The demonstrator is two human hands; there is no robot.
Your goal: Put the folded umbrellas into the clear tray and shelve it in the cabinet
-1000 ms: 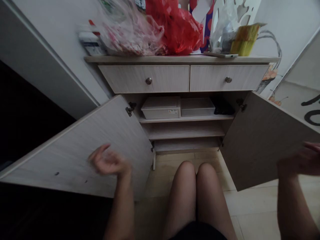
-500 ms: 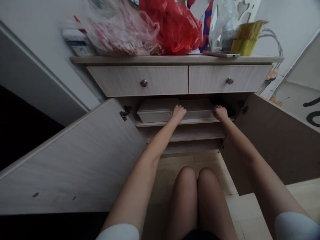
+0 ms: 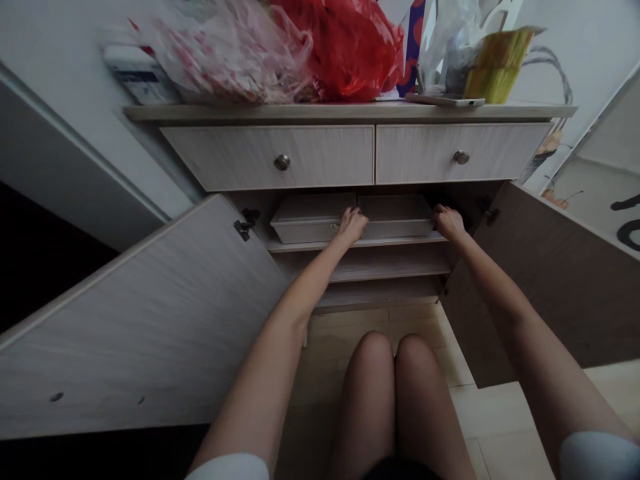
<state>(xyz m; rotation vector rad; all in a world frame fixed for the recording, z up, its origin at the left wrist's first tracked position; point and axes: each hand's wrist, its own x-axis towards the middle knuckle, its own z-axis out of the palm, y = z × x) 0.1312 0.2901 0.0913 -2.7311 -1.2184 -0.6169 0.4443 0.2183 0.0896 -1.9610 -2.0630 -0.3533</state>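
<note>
Inside the open cabinet, two pale grey lidded boxes rest side by side on the upper shelf (image 3: 310, 246). The left box (image 3: 305, 220) has a small label near its right front corner. My left hand (image 3: 353, 224) reaches in at the gap between the boxes, its fingers curled over the near left end of the right box (image 3: 395, 217). At that box's other end is my right hand (image 3: 449, 222), with its fingers closed around the side; the fingertips are partly hidden. Both arms are stretched forward.
Cabinet doors stand open at left (image 3: 150, 320) and right (image 3: 530, 287). Above are two shut drawers with round knobs. The cabinet top (image 3: 350, 113) bears a red plastic bag (image 3: 350, 53), a pinkish clear bag (image 3: 230, 57), a white bottle (image 3: 140, 73), a phone (image 3: 445, 100) and a yellow container (image 3: 497, 67).
My right hand has shifted slightly right and my left hand slightly left. The boxes remain on the shelf, and the camera view has moved a little.
</note>
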